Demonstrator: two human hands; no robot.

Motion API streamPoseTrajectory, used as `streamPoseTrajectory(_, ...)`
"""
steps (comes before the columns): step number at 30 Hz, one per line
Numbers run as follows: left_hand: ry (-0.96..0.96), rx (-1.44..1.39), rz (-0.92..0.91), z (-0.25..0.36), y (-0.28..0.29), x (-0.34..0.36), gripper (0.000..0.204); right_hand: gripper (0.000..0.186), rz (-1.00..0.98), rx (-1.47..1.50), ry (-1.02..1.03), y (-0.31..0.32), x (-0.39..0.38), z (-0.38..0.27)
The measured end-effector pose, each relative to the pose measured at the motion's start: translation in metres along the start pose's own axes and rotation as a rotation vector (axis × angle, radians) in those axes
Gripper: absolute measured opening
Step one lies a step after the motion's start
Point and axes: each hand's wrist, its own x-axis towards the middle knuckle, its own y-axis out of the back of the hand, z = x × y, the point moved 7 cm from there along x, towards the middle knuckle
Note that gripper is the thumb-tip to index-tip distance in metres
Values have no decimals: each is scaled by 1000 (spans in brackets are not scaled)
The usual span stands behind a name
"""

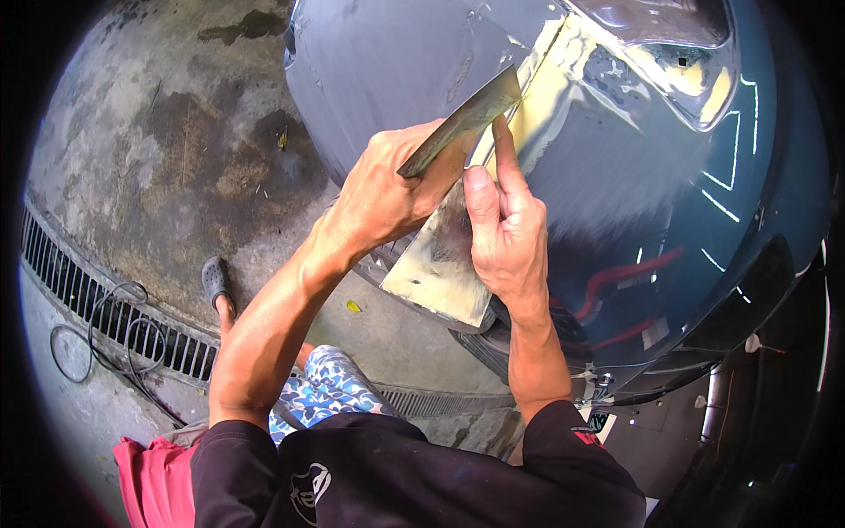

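Observation:
My left hand [383, 189] grips a thin metal putty spreader [466, 119], its flat blade slanting up to the right and hiding some fingers. Below hangs a wider flat spreader [436, 273] coated with cream-coloured filler. Over its narrower upper part lies the thumb of my right hand [510, 242], which seems to hold it; the curled fingers are partly hidden. My right forefinger points up beside the corner of the upper blade. Both hands are close together in front of a car body panel [607, 158] with cream filler [563, 75] along a seam.
A grey-primed panel [378, 62] bulges at the upper left of the car. A drain grate [106, 304] crosses the concrete floor, with a black hose [92, 343] over it. A foot in a grey clog [214, 280] stands nearby. Red cloth [154, 480] shows at the lower left.

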Motion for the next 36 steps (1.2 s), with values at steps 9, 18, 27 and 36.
streamPoseTrajectory(9, 34, -4, -29, -5, -8, -18, 23, 65, -30, 7, -24, -7, -13, 13)
streamPoseTrajectory(18, 144, -60, -60, -14, -17, -37, 27, 65, -63, 22, -81, -14, -30, 26)
streamPoseTrajectory(27, 148, -103, -11, -26, -26, -61, 17, 65, -98, 13, -107, -23, -46, 41)
streamPoseTrajectory(36, 195, -43, -79, -35, -34, -78, 32, 64, -119, 8, -99, -31, -58, 52)
